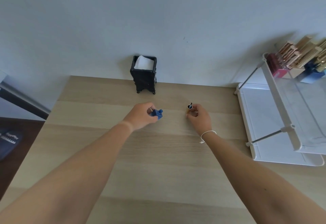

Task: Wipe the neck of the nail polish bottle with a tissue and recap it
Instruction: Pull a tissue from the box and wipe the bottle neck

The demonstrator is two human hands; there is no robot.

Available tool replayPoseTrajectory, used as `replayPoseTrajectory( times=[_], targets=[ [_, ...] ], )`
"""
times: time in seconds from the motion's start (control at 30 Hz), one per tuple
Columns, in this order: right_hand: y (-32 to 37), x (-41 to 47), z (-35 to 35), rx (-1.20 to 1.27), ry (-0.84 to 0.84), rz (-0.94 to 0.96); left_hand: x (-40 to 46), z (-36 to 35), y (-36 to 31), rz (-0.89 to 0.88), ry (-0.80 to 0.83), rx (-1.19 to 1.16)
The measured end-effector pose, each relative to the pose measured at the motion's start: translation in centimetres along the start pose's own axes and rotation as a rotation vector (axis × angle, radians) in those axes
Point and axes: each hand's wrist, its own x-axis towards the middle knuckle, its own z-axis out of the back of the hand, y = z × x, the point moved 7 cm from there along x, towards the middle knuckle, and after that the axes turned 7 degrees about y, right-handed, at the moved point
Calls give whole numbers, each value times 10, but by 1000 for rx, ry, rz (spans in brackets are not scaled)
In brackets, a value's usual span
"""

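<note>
My left hand [141, 116] grips a small blue nail polish bottle [157, 114], tilted with its open neck pointing up and to the right. About a hand's width to the right, my right hand [199, 117] holds the gold cap [188, 109], whose dark brush sticks up past its open end. Both hands hover just above the wooden table [158, 162]. White tissues [143, 62] stand in a black holder [143, 75] at the table's back edge, beyond my left hand.
A white two-tier rack [275, 118] stands on the right side of the table, with several gold-capped cosmetics [299, 52] on its upper shelf. The table's left edge drops to a dark floor with a dark pouch [8, 141]. A pale wall rises right behind the table.
</note>
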Motion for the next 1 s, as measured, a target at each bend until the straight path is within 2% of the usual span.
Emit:
replayPoseTrajectory(
  times=[0.27, 0.4, 0.7, 1.0],
  targets=[
    [-11, -29, 3, -46, 91, -87, -23, 9, -17, -25, -40, -20],
    [0, -52, 3, -49, 102, -73, -42, 17, -32, -75, -75, -5],
    [81, -74, -12, -122, 140, 150, -81, 51, -42, -123, -166, -20],
    [197, -28, -13, -219, 93, 392, -92, 97, -12, -70, -234, -28]
  ],
)
